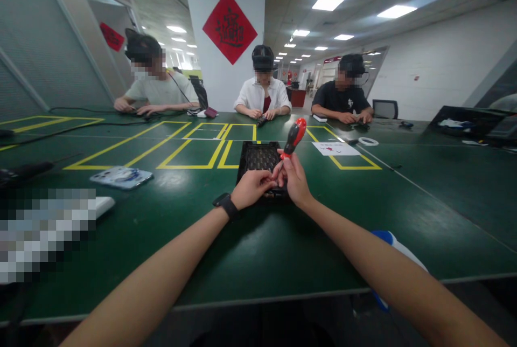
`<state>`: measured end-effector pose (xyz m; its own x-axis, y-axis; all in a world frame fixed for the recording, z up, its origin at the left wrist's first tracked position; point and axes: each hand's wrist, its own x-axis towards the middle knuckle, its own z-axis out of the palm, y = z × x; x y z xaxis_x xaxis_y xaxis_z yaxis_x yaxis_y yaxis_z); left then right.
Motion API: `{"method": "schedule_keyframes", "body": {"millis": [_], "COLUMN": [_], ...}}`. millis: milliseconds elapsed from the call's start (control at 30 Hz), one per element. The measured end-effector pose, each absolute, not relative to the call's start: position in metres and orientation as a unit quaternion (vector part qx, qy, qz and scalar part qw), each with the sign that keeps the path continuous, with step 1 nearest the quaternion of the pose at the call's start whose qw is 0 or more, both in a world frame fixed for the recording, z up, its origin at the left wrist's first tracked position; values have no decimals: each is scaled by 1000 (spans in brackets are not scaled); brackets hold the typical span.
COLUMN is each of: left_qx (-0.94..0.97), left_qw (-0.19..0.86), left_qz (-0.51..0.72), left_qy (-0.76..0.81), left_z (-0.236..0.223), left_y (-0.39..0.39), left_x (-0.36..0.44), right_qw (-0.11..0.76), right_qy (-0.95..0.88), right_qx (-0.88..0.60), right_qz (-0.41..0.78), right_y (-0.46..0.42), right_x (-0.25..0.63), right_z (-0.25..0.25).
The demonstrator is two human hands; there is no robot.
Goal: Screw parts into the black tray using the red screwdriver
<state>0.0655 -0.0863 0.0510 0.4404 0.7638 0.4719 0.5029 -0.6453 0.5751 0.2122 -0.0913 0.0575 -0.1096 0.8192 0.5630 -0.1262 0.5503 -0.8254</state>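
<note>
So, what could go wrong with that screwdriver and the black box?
The screwdriver in the right hand might slip and poke the left hand, since those fingers are close to its lower end. The black box could also slide on the green table if pushed hard, as nothing that I can see fixes it down.

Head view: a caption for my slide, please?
Red-and-black screwdriver held tilted at a black tray on a green table.
</note>
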Motion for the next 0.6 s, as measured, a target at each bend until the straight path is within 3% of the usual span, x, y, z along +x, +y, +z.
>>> {"method": "schedule_keyframes", "body": {"millis": [300, 600], "left_qx": [805, 842], "left_qw": [252, 194], "left_qz": [379, 349], "left_qy": [380, 363], "left_z": [50, 50], "left_y": [-85, -86], "left_x": [68, 64], "right_qw": [612, 603], "right_qy": [-640, -645], "right_qx": [-276, -265], "right_qz": [374, 389], "right_y": [-96, -88], "right_x": [213, 214], "right_z": [59, 55]}}
